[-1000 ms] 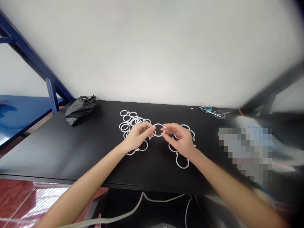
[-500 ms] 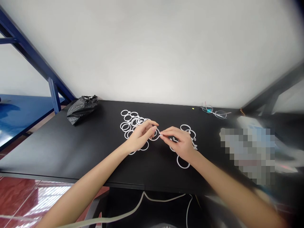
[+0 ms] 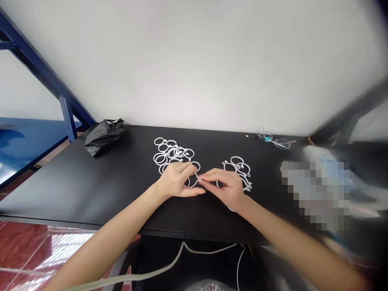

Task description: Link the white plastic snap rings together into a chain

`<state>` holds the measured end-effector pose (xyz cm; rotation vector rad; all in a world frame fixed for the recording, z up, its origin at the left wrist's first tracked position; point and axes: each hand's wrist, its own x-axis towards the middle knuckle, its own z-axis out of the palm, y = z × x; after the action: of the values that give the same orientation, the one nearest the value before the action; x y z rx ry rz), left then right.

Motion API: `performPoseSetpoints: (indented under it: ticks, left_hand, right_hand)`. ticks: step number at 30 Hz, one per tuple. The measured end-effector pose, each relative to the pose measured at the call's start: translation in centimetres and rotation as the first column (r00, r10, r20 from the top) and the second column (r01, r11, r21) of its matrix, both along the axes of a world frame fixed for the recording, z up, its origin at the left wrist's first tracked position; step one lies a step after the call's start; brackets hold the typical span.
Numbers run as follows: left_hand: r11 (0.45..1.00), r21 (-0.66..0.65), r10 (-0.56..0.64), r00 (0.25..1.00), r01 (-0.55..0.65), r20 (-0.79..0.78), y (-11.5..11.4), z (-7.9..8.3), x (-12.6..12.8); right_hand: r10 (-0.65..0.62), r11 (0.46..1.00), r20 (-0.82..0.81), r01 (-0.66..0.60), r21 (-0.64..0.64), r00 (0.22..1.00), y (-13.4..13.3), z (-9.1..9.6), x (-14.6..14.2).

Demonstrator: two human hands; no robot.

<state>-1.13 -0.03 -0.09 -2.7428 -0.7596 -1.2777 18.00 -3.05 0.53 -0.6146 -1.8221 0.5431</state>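
Both hands meet at the centre of the frame, low over the black surface [image 3: 91, 182]. The left hand [image 3: 177, 180] comes in from the lower left with its fingers curled and its thumb stretched out flat toward the right; its fingertips pinch the left side of a white ring [image 3: 194, 182] that lies between the two hands. The right hand [image 3: 226, 186] comes in from the lower right, its fingers bent and drawn together, and its fingertips close on the same ring at the point where the two hands touch. Most of that ring is hidden by the fingers, so whether it is lifted or resting on the surface cannot be told.

Just above and left of the left hand lies a cluster of white rings [image 3: 171, 153], many of them overlapping and lying flat. To the right of centre, just above the right hand, lies a smaller group of white rings [image 3: 238, 167], also flat and partly overlapping, with its lower edge beside the right knuckles.

At the upper left of the surface sits a crumpled black plastic bag [image 3: 103, 135]. At the upper right, near the wall, lies a pair of glasses [image 3: 274, 141] with thin frames. A blurred-out patch covers part of the right side of the frame. Below the front edge of the surface a pale cable [image 3: 169, 264] hangs in a loop, and a blue metal frame [image 3: 65, 115] stands at the far left.
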Motion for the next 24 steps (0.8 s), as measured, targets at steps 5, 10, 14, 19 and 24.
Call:
performPoseSetpoints:
  ticks: [5,10,14,19,24]
  left_hand:
    - [0.995,-0.074,-0.06,0.997,0.063,0.04,0.02,-0.14,-0.15]
    - [0.983,-0.162,-0.079,0.997,0.082,0.021,0.1,-0.22,-0.27]
    - [0.986,-0.142,-0.085,0.996,0.088,0.026,-0.02,-0.12,-0.28]
    - [0.983,-0.139,-0.114,0.992,0.12,0.05,-0.01,-0.05,-0.22]
    - [0.993,-0.105,-0.05,0.999,0.049,-0.005,0.44,0.16,-0.41]
  right_hand:
    - [0.053,0.999,0.047,-0.053,-0.011,0.997,-0.01,0.15,0.24]
    - [0.073,0.996,0.033,-0.071,-0.055,0.997,-0.34,0.44,0.16]
    - [0.097,0.988,-0.005,-0.097,-0.116,0.995,-0.6,0.51,-0.06]
    - [0.116,0.98,-0.022,-0.118,-0.162,0.993,-0.54,0.1,-0.1]
    - [0.048,0.994,0.05,-0.043,-0.1,0.998,0.08,-0.18,0.05]
